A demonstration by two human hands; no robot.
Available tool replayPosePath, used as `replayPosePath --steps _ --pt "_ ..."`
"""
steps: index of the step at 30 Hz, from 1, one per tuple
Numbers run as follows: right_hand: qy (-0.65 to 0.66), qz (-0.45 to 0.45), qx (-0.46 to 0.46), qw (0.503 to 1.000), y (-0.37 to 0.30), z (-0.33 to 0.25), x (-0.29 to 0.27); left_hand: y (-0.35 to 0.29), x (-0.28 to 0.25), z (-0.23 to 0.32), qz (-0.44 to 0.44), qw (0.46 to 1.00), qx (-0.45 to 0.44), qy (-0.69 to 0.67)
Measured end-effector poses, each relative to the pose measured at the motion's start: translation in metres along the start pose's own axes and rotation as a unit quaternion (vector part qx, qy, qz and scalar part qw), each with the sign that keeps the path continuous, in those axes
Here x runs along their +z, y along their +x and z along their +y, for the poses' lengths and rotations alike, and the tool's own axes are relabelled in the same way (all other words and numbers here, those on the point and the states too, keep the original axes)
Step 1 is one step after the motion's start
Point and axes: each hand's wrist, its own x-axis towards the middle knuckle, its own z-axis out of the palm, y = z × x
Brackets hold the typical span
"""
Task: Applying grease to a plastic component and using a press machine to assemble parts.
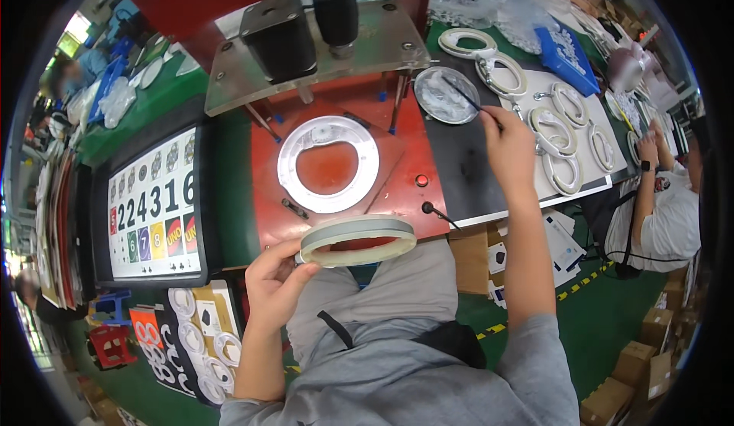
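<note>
My left hand (269,282) grips a pale ring-shaped plastic housing (359,229) with a grey band by its left side. The ring is held tilted above my lap, at the front edge of the red machine base (267,219). Further right, my right hand (508,147) is closed on a thin dark stick (468,99), perhaps a brush. Its far end reaches into a round clear dish (424,108) with whitish stuff inside. A white ring plate (329,201) lies flat on the red base, under the machine's clear upper plate (229,82).
Several finished-looking rings (552,131) lie on a white board at right. Behind them is a blue tray (566,59) of small white parts. A red button (421,180) sits on the base. A framed display (153,212) stands at left. A co-worker (650,204) sits far right.
</note>
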Motion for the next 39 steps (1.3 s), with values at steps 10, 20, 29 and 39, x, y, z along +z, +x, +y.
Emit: replayPosePath --steps 10,20,29,39 --pt "0.367 -0.134 0.224 0.893 -0.076 -0.043 -0.087 0.029 0.005 0.081 -0.056 0.925 0.272 0.258" --pt "0.447 -0.238 0.04 0.861 -0.093 -0.08 -0.12 0.04 0.02 0.093 -0.06 0.903 0.336 0.262" --pt "0.351 -0.256 -0.08 0.897 -0.08 -0.118 -0.107 0.027 0.017 0.083 -0.048 0.922 0.327 0.2" --pt "0.108 -0.23 -0.265 0.93 -0.064 -0.141 -0.139 0.018 0.001 0.091 -0.019 0.913 0.343 0.222"
